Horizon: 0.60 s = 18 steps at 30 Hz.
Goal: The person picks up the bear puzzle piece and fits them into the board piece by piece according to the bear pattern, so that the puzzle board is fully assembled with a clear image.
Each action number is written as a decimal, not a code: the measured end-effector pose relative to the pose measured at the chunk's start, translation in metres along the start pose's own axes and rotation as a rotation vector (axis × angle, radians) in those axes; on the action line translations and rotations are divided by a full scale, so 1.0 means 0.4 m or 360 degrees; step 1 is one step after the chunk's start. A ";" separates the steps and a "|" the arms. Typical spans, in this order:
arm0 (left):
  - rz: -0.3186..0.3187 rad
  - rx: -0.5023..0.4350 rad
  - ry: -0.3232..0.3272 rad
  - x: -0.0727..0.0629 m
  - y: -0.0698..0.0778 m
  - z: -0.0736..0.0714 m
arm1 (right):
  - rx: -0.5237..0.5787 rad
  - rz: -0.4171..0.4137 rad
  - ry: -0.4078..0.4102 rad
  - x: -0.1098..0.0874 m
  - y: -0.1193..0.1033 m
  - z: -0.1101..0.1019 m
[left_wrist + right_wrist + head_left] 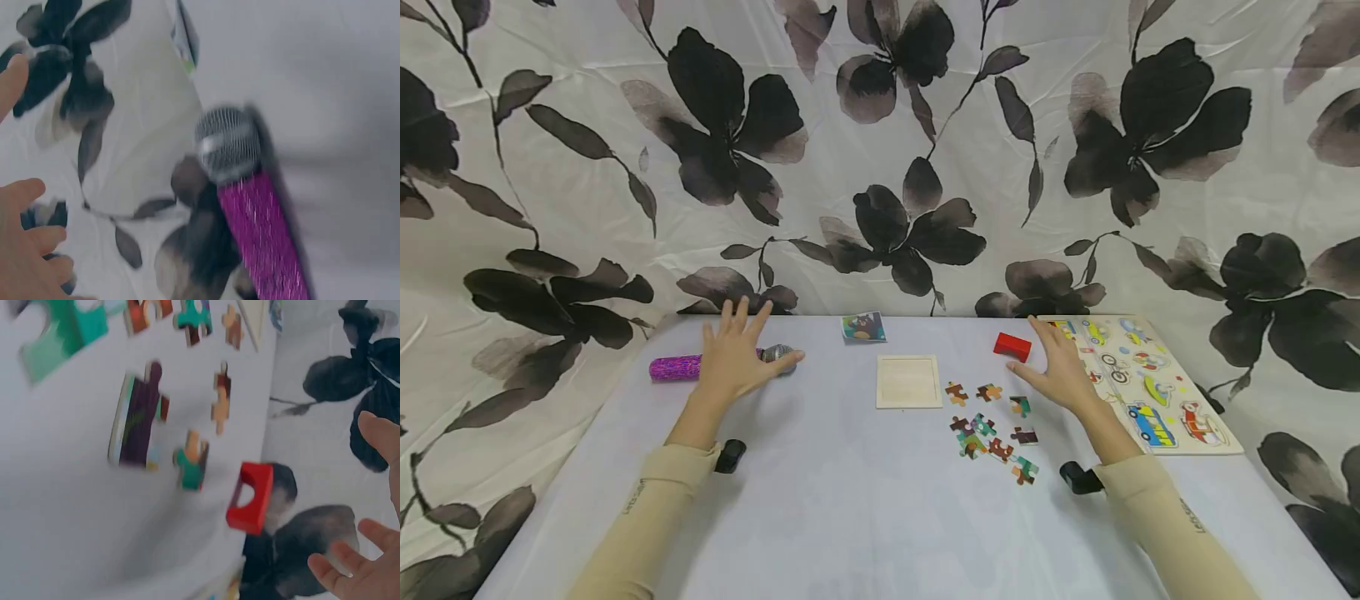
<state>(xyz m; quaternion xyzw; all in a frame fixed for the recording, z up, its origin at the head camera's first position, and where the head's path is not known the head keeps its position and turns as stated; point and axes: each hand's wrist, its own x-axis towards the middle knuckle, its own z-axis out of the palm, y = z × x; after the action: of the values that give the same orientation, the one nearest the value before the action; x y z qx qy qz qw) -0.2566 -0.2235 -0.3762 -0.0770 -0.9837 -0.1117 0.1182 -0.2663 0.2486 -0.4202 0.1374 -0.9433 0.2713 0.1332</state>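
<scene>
My left hand [732, 354] is spread with straight fingers over a microphone with a glittery purple handle [675, 368], hiding its middle. The left wrist view shows the microphone's silver mesh head [227, 145] on the white table, with the hand's fingers off to the left. My right hand [1060, 371], also spread, holds nothing. Its thumb and fingers bracket a red arch block [1012, 347], which stands beyond the thumb. In the right wrist view the block [251, 499] sits apart from the fingers [350, 569]. Several loose jigsaw pieces [1001, 450] lie nearer than the right hand.
A pale wooden puzzle frame [909, 382] lies mid-table, left of the pieces. Behind it is a small picture card [863, 327]. A board with colourful vehicle pictures [1157, 383] occupies the right side, partly under the right arm in the head view. Flowered cloth [895, 225] hangs along the back edge.
</scene>
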 end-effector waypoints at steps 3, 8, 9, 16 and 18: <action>0.0058 -0.0089 0.0007 0.010 0.044 0.033 | 0.0083 -0.0049 -0.0052 0.015 -0.013 0.035; 0.0150 -0.0308 -0.0021 0.024 0.120 0.094 | 0.0216 -0.0066 -0.0175 0.037 -0.038 0.102; 0.0163 -0.0365 -0.0047 0.028 0.135 0.109 | 0.0246 -0.0049 -0.0219 0.041 -0.043 0.115; 0.0180 -0.0649 -0.0215 0.053 0.216 0.225 | 0.0267 0.0000 -0.0597 0.064 -0.068 0.179; 0.0173 -0.0692 -0.0264 0.057 0.231 0.256 | 0.0233 0.0054 -0.0685 0.067 -0.071 0.189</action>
<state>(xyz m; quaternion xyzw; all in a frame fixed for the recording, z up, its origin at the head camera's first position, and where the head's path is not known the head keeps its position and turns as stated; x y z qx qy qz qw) -0.2840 -0.1075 -0.4488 -0.1625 -0.9372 -0.3077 0.0234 -0.2951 0.1789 -0.4596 0.1854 -0.9300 0.3055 -0.0861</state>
